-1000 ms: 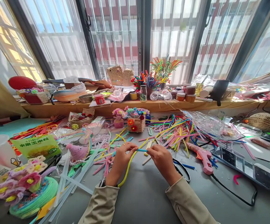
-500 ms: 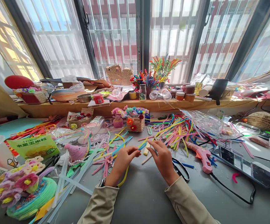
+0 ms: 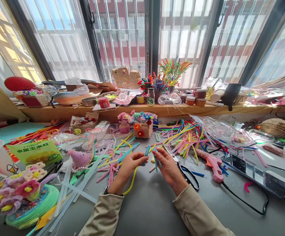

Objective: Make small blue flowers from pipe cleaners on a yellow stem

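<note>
Pinched in my left hand [image 3: 130,166] is a light-blue pipe cleaner [image 3: 146,150] bent into a narrow loop that stands up from the fingertips. My right hand [image 3: 167,167] pinches another bent length of light-blue pipe cleaner [image 3: 156,160], its end hanging below the fingers. A small gap lies between the two hands, over the grey table [image 3: 149,209]. Black-handled scissors [image 3: 190,178] rest beside my right hand, partly covered by it. Loose blue pipe cleaners [image 3: 127,153] lie just beyond my left hand.
A heap of coloured pipe cleaners [image 3: 186,137] spreads behind my hands. To the right are a pink glue gun [image 3: 215,167] with its cord and a phone [image 3: 255,173]. Glue sticks [image 3: 80,193], a pink knitted hat [image 3: 80,159] and pipe-cleaner flowers [image 3: 28,190] lie left. A flower basket [image 3: 143,130] stands behind.
My hands have drawn slightly apart. The blue pipe cleaner in each hand now shows as a separate bent piece, and the scissor blades have come into view behind my right hand.
</note>
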`<state>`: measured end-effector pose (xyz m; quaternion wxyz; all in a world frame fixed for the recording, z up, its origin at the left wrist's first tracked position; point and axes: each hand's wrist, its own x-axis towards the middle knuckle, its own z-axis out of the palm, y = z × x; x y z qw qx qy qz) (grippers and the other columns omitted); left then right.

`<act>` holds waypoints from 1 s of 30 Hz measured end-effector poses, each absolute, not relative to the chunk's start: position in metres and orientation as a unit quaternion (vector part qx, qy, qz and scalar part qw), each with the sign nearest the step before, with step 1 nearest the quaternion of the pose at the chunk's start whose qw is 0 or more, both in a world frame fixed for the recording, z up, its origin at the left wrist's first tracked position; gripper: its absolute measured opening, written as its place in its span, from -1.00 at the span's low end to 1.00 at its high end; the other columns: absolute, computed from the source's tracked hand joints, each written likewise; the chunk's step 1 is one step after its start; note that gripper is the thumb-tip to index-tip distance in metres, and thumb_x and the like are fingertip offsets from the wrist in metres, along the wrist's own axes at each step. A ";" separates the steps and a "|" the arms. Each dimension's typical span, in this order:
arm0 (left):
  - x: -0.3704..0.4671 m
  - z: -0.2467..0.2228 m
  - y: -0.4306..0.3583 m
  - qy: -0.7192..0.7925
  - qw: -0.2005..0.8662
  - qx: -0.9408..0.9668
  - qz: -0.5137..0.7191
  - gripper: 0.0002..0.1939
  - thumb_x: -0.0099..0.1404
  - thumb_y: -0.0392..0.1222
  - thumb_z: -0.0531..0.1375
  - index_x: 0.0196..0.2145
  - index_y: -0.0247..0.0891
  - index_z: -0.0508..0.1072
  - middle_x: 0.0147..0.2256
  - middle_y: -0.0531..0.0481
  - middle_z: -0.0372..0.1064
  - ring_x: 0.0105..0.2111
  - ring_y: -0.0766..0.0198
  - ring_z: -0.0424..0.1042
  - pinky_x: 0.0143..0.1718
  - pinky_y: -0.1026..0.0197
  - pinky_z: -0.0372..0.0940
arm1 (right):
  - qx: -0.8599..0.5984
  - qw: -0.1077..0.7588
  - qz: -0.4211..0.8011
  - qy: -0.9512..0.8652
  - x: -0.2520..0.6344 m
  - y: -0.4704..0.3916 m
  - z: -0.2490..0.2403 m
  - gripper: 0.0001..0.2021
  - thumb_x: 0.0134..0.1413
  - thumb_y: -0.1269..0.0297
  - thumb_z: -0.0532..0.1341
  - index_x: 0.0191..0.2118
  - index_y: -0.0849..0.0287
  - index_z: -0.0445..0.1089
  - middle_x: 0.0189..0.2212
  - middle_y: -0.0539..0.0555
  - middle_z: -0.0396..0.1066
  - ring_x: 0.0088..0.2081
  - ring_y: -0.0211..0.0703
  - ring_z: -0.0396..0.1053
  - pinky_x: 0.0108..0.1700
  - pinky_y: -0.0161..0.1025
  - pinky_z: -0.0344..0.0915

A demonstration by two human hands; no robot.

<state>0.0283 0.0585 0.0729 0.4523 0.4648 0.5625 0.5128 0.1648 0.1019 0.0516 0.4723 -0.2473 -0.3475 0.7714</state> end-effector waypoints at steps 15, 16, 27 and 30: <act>0.035 0.081 0.054 0.564 0.497 0.482 0.451 -0.67 -0.09 -0.09 0.20 -0.36 -0.35 0.42 -0.51 -0.01 0.37 -0.47 0.28 0.34 -0.42 0.28 0.22 | -0.241 0.500 0.650 -0.520 0.159 0.099 0.046 -0.83 -0.16 0.34 0.16 -0.34 0.16 0.25 -0.48 -0.04 0.30 -0.47 -0.34 0.25 -0.46 -0.40 0.17; 0.035 0.080 0.054 0.560 0.498 0.488 0.448 -0.67 -0.07 -0.09 0.19 -0.34 -0.35 0.42 -0.49 -0.02 0.38 -0.45 0.27 0.34 -0.41 0.28 0.22 | -0.246 0.501 0.637 -0.531 0.160 0.099 0.046 -0.84 -0.16 0.34 0.16 -0.33 0.16 0.24 -0.48 -0.04 0.29 -0.46 -0.33 0.26 -0.44 -0.38 0.18; 0.034 0.072 0.059 0.589 0.436 0.512 0.449 -0.68 -0.05 -0.09 0.16 -0.36 -0.38 0.44 -0.47 -0.05 0.38 -0.44 0.27 0.31 -0.42 0.26 0.25 | -0.298 0.518 0.516 -0.613 0.162 0.099 0.051 -0.81 -0.17 0.41 0.11 -0.31 0.16 0.20 -0.43 -0.02 0.27 -0.41 -0.28 0.29 -0.40 -0.33 0.25; 0.034 0.071 0.060 0.613 0.386 0.531 0.440 -0.70 -0.06 -0.10 0.15 -0.40 -0.37 0.45 -0.52 -0.02 0.38 -0.49 0.29 0.30 -0.45 0.28 0.23 | -0.289 0.523 0.521 -0.609 0.162 0.101 0.051 -0.84 -0.16 0.39 0.11 -0.33 0.16 0.21 -0.43 -0.01 0.28 -0.39 -0.27 0.29 -0.38 -0.33 0.26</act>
